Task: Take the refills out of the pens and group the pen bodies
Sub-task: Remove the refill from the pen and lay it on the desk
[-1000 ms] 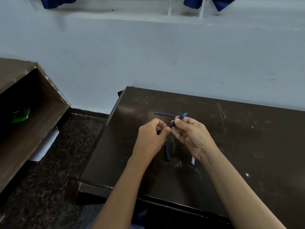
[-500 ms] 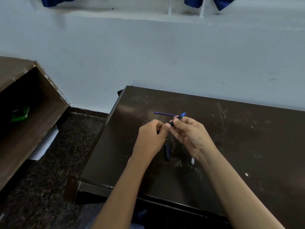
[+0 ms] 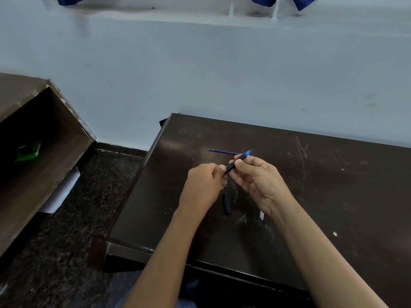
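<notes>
Left hand [image 3: 203, 185] pinching lower end of pen [image 3: 236, 162], right hand [image 3: 258, 181] curled round its barrel, refill [image 3: 224, 151] on table [image 3: 333, 196] behind.

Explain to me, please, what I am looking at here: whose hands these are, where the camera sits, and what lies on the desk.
There is no machine here. A person wears a camera on the head, so this single view looks forward and down at their own two bare hands. The left hand and the right hand together hold a black pen with a blue end, just above a dark, scratched desk; each hand pinches one part of it. On the desk lie a thin blue refill beyond the hands, a short black pen piece between the wrists, and a small silvery piece beside the right wrist. I cannot tell what that last one is. To the left stands an open brown shelf with something green inside.
</notes>
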The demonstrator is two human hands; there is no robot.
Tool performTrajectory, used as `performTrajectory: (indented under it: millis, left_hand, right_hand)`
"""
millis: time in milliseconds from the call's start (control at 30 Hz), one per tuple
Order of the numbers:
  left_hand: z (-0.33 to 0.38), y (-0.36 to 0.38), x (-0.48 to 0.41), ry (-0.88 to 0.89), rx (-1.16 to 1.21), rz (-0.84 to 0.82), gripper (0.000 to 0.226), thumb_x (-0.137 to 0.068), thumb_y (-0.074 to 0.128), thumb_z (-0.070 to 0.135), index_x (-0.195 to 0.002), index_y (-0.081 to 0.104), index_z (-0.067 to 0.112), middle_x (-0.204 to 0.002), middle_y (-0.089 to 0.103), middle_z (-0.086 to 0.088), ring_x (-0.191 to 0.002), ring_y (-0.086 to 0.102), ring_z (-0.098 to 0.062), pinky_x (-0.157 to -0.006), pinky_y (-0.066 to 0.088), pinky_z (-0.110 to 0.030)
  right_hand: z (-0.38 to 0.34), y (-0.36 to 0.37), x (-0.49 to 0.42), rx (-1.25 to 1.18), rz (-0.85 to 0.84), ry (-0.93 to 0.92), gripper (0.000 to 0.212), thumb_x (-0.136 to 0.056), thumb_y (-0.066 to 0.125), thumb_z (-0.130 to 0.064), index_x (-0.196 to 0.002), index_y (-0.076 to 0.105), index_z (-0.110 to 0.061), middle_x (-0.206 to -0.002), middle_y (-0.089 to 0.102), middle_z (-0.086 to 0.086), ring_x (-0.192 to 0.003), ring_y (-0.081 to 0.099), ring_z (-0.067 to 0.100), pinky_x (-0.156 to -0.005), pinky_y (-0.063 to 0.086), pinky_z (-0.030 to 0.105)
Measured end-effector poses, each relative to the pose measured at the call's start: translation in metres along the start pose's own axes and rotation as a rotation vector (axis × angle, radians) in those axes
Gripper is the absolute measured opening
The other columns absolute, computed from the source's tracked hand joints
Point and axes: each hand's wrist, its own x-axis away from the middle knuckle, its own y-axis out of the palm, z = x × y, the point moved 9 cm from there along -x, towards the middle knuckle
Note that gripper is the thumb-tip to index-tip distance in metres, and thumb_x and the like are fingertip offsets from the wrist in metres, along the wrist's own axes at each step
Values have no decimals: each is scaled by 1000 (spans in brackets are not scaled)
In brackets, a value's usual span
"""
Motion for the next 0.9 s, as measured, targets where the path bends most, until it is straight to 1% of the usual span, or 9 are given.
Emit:
performTrajectory:
  millis: [133,233,333,433,533,600,733,800,900]
  left_hand:
    - [4,-7,1,58,-53,56,11,-89,59,28,-86,65,19,-70,61,10,-65,58,-2,-58,38,-11]
    - [2,-9,1,37,-40,84,13,-89,59,32,-85,61,20,-72,60,11,-65,55,-1,-54,34,-10]
    - [-2,0,-2,-8,-69,17,29,-98,40,32,-85,61,15,-84,69,1,-73,61,-9,-61,40,-13]
    - [0,3,-1,11,-87,-23,24,-97,44,24,-92,65,13,-87,70,-1,-77,63,-9,-72,47,-19]
    - [2,-4,1,57,-120,37,9,-90,57,24,-91,63,18,-76,60,10,-66,54,0,-57,36,-10]
    - [2,-6,0,49,-107,53,8,-89,59,27,-90,61,20,-74,57,13,-65,52,1,-54,33,-10]
    - [-3,2,-1,-27,-89,-13,29,-98,40,29,-89,63,13,-89,69,-1,-75,61,-9,-68,45,-19]
    - [-2,4,0,-30,-64,-42,27,-98,42,24,-93,66,12,-89,71,-3,-78,64,-11,-78,51,-26]
    - [2,-2,-1,23,-93,6,10,-91,56,23,-91,64,17,-79,65,7,-69,58,-3,-63,44,-14]
  right_hand:
    - [1,0,-1,-12,-5,3,13,-89,58,3,-85,67,-5,-87,71,9,-79,70,15,-68,58,22]
    - [1,1,-1,-18,-10,2,13,-89,58,3,-86,67,-4,-88,70,10,-81,71,16,-69,59,22]
    - [2,0,-2,-12,-9,1,14,-89,57,4,-85,67,-6,-90,70,9,-83,69,16,-70,58,21]
    - [3,-1,-3,-1,-8,5,15,-90,57,3,-85,67,-7,-89,70,8,-81,70,16,-70,58,22]
    - [4,-1,-3,-6,-7,8,14,-89,58,3,-85,67,-6,-87,71,8,-76,71,12,-68,57,21]
    - [5,0,-3,0,-9,8,14,-89,58,3,-86,68,-6,-88,71,8,-78,70,13,-68,58,21]
    - [4,-1,-2,-11,-10,6,15,-89,57,4,-85,67,-6,-89,69,9,-82,68,16,-69,58,21]
    - [3,-1,-2,-11,-13,7,14,-90,56,4,-85,66,-5,-89,69,9,-84,68,19,-70,58,21]
    - [3,0,-3,-6,-11,4,15,-90,55,4,-85,66,-5,-87,69,9,-79,69,15,-68,58,20]
